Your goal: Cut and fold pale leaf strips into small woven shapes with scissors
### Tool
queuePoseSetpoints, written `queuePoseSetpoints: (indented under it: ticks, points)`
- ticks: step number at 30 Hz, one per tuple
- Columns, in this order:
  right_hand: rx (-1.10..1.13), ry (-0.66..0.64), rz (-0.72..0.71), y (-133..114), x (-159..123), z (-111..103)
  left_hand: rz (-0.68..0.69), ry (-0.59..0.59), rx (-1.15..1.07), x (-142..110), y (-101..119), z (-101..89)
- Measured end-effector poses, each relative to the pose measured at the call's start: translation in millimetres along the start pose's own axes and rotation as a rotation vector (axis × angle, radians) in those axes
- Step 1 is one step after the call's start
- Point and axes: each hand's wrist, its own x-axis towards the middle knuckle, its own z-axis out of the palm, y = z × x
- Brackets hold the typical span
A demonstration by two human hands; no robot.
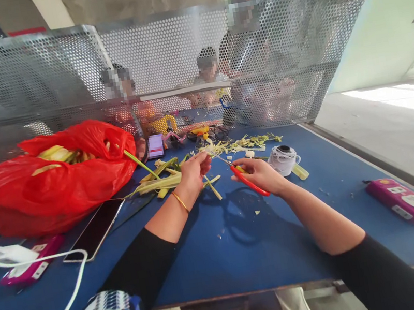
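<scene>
My right hand (259, 172) grips a pair of scissors with red handles (250, 184). Their blades (221, 158) point up and left toward my other hand. My left hand (195, 170), a gold bangle on its wrist, is pinched closed near the blade tips; what sits between its fingers is too small to make out. Pale green plant strips (214, 188) show just under it. Longer cut stalks and leaves (162, 183) lie to its left. Beyond both hands spreads a heap of small pale trimmings (244, 142).
A red plastic bag (59, 194) of stalks fills the left, beside a dark phone (95, 227) and a magenta box (38, 265) with a white cable. A white twine spool (283, 160) stands right of my hands. Another magenta pack (406, 199) lies right. People sit behind a perforated metal screen (167, 51).
</scene>
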Motion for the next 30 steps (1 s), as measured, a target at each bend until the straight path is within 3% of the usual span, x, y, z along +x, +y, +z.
queuePoseSetpoints:
  ticks: [11,21,27,30]
  points:
    - [0.138,-0.044,0.017,1.3,-0.6,-1.0,-0.009,-0.035,0.045,3.9,-6.0,-3.6]
    - [0.103,-0.069,0.047,-3.3,-1.2,-0.5,-0.006,-0.039,0.051,1.8,-4.8,-3.6]
    - [0.140,0.074,0.053,-3.1,-0.8,2.0,-0.007,-0.043,0.016,1.3,-0.7,-2.2]
    - [0.203,0.030,0.025,-6.1,-3.3,2.2,0.003,-0.040,-0.015,0.7,4.2,-1.2]
